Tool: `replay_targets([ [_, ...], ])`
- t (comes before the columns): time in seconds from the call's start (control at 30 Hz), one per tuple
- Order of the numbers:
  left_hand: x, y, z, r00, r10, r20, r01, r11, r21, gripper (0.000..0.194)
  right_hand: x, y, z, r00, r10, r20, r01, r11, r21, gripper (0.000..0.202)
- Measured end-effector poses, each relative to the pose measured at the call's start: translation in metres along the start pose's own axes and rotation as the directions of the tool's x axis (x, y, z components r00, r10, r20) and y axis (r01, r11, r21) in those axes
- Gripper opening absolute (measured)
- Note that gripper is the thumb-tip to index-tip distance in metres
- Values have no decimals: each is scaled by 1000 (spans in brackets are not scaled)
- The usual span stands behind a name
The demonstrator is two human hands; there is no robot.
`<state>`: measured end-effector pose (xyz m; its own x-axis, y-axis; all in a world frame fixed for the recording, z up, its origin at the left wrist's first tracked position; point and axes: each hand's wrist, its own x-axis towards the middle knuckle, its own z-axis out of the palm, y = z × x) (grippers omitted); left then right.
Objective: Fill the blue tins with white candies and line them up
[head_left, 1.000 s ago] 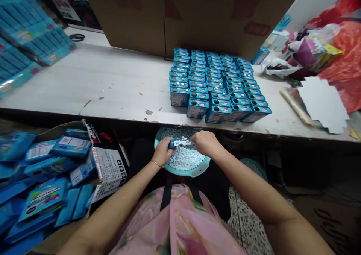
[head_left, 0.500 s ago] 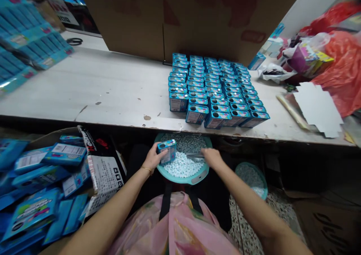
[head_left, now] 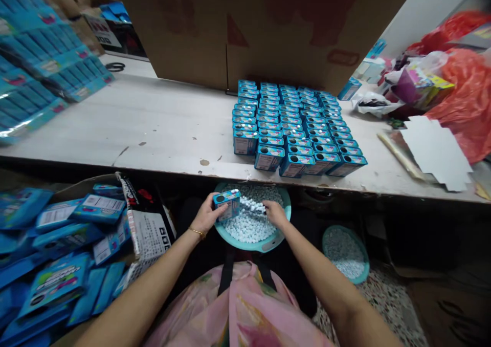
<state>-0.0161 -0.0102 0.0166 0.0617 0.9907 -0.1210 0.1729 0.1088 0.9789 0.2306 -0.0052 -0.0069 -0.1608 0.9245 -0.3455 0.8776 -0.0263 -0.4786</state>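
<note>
My left hand (head_left: 206, 215) is wrapped round a small blue box (head_left: 227, 205), held upright over the left side of a turquoise basin (head_left: 251, 245). White pellets (head_left: 249, 226) fill the basin. My right hand (head_left: 274, 213) is closed on the handle of a scoop, over the basin's right part. The scoop (head_left: 253, 207) is heaped with white pellets, and its tip lies close to the box's right side. On the white table (head_left: 169, 127), just beyond the basin, several rows of blue boxes (head_left: 293, 127) stand upright.
At lower left a carton (head_left: 149, 234) holds many blue boxes. A second turquoise basin (head_left: 346, 255) sits on the floor at right. A large cardboard box (head_left: 268, 29) rises behind the rows. Scissors (head_left: 115, 67), flat white card (head_left: 437, 152) and plastic bags (head_left: 466, 96) lie on the table.
My right hand has moved slightly left, and the scoop, low in the pellets before, now shows a heap of them. The box in my left hand has hardly moved. The view has shifted a little.
</note>
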Motion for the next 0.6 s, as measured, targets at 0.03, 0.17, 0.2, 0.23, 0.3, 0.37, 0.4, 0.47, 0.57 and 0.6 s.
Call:
replay_targets([
  [0.03,-1,1,-6,999,41,-17,-40,996,83,41,-4,4,-8,1000,-2,-14,2,1000,2,30],
  [0.17,-3,0,-7,991,127,-34,-110,945,306,39,-22,7,-47,996,-45,-72,43,999,-17,29],
  [0.2,-2,-1,-3,991,133,-17,-119,932,341,39,-27,4,-56,996,-58,-75,56,998,-31,29],
  [0.23,-2,-1,3,991,137,5,-129,919,372,38,-31,-1,-65,995,-71,-70,68,996,-52,29],
  [0.3,0,-2,14,987,151,50,-158,894,420,37,-37,-13,-80,994,-104,-36,99,988,-118,30],
  [0.37,1,-3,24,978,189,92,-210,870,447,36,-40,-29,-91,992,-126,7,125,967,-220,29],
  [0.4,2,-3,28,971,212,112,-240,859,453,36,-41,-37,-95,991,-131,27,133,951,-279,28],
  [0.47,2,-4,33,958,250,141,-287,840,460,35,-43,-53,-100,990,-130,59,143,907,-395,27],
  [0.57,3,-8,36,950,271,154,-312,829,464,35,-46,-75,-104,985,-145,94,172,842,-512,28],
  [0.6,3,-10,36,950,272,154,-313,829,464,35,-47,-82,-104,983,-154,100,183,827,-532,28],
])
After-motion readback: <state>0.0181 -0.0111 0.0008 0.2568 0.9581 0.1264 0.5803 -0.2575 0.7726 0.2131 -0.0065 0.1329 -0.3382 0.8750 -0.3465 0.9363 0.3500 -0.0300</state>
